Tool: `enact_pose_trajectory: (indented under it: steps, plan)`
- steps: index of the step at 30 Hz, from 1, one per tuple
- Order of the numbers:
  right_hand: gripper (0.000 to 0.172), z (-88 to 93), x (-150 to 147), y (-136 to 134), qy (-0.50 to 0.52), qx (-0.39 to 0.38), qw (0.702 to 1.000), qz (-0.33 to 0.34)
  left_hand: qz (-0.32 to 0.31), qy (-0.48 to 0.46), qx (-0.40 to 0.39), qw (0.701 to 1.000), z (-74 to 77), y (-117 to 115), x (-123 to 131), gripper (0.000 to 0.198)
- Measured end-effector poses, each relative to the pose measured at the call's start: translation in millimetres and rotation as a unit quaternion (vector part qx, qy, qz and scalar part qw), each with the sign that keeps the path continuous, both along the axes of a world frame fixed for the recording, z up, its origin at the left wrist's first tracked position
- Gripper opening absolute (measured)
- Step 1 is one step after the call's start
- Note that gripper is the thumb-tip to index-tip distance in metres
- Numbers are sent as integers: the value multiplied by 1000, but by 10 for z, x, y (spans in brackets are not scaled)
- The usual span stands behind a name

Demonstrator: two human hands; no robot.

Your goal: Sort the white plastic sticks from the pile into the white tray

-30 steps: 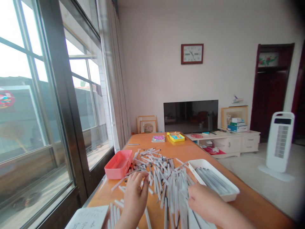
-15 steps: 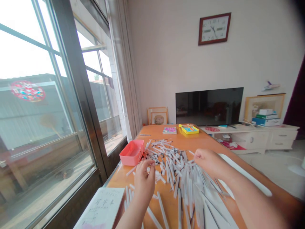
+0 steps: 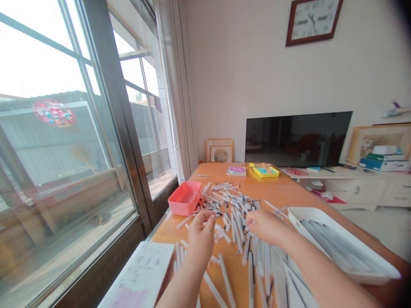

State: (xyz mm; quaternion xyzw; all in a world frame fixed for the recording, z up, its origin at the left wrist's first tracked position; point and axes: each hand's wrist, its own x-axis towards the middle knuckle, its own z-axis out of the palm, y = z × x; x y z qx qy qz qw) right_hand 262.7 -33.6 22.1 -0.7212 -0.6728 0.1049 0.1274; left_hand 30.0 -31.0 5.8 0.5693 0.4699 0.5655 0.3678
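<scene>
Have shifted the right hand (image 3: 261, 224) left, from in front of the white tray (image 3: 379, 278) to over the loose pale tubes (image 3: 236, 226), fingers curled in, and keep the left hand (image 3: 201, 231) near the pink box (image 3: 181, 209), thumb and fingertips almost meeting; cannot tell the contents of either grip. See the tubes strewn across the middle of the orange table (image 3: 272, 192), partly blocked by the right forearm (image 3: 314, 265), between the pink box and the white tray with its grey rods (image 3: 334, 239). Find a notebook (image 3: 141, 273) beside the left forearm (image 3: 184, 278), and farther off a pen (image 3: 202, 176), a booklet (image 3: 236, 171) and a yellow box (image 3: 266, 174).
</scene>
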Motion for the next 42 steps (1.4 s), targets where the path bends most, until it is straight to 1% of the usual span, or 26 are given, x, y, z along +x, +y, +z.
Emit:
enact_pose_trajectory:
  steps: [4, 9, 12, 19, 23, 29, 36, 39, 42]
  plan:
    - [15, -82, -51, 72, -17, -9, 1000, -17, -1, 5, -13, 1000, 15, -12, 2, 31]
    - [9, -210, -34, 116, -41, -1, 999, -28, 2, 13, -2, 1000, -34, 14, -9, 29]
    - [7, -244, 5, 128, -57, -4, 997, -43, -6, 15, -6, 1000, -53, 29, -17, 28]
    - [24, -263, 58, 169, -68, -19, 996, -62, 2, 10, -9, 1000, -34, 25, -15, 27]
    - [24, -281, 53, 178, -63, -31, 995, -71, 5, 12, -18, 1000, -22, 5, -2, 28]
    - [20, -263, 76, 164, -60, -29, 994, -84, -1, 4, -26, 1000, -60, 15, 4, 27]
    - [24, -139, 46, 86, -58, -8, 994, -94, -2, 3, -29, 1000, -84, 34, 5, 28]
    - [18, -100, -31, 66, -41, -2, 996, -76, -5, 4, -35, 999, -91, 40, 8, 28]
    - [14, -109, -161, 45, -21, -6, 999, -41, -9, 3, -39, 999, -97, 44, 10, 28]
